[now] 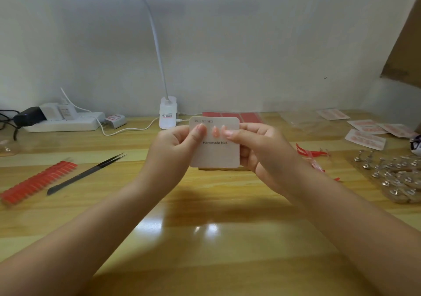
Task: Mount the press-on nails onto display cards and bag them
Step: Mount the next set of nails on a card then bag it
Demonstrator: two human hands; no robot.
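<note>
Holding the display card upright above the table, left hand and right hand each pinching a side, thumbs beside one mounted nail, risks a thumb knocking it crooked or loose

The white display card reads "Handmade Nail" across its middle.

White display card printed "Handmade Nail", held upright above the wooden table, one pale pink nail stuck near its top, finished bagged cards lying far right of it
</note>
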